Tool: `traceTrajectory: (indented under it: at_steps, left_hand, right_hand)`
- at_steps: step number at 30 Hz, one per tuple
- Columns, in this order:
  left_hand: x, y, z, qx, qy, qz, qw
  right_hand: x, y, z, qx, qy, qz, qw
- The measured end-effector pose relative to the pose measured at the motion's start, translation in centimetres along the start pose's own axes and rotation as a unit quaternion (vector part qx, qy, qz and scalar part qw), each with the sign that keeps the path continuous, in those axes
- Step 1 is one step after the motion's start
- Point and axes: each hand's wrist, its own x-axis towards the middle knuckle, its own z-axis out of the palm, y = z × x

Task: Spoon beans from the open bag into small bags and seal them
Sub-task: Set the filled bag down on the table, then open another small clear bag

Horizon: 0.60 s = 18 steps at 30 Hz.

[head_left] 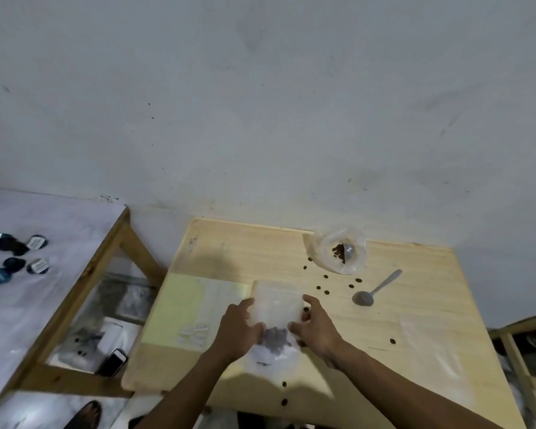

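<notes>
A small clear bag (276, 311) with dark beans (274, 339) in its lower part lies flat in the middle of the wooden table (415, 305). My left hand (240, 329) grips its left edge and my right hand (314, 328) grips its right edge, fingers curled over the plastic. The open bag (341, 250) holding beans stands at the table's far side. A metal spoon (375, 289) lies to the right of the small bag, bowl toward me, untouched.
Several loose beans (325, 284) are scattered between the open bag and my hands, a few more near the front edge. Flat clear bags (195, 332) lie at the left, another at the right (440, 345). A side table with dark capsules (13, 258) stands left.
</notes>
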Motion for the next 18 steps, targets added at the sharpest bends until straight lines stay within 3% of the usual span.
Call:
traceTrajectory:
  at_steps: [12, 15, 18]
  left_hand:
    - [0.8, -1.1, 1.1, 0.037, -0.029, 0.011, 0.999]
    - [1.2, -0.6, 1.1, 0.082, 0.007, 0.002, 0.997]
    - [1.9, 1.6, 1.7, 0.030, 0.061, 0.061, 0.996]
  right_hand:
    - [-0.2, 1.7, 1.3, -0.089, -0.017, -0.020, 0.996]
    - [-0.1, 1.6, 0.0, -0.105, -0.006, -0.043, 0.993]
    - [0.0, 1.6, -2.9, -0.116, 0.035, -0.055, 0.991]
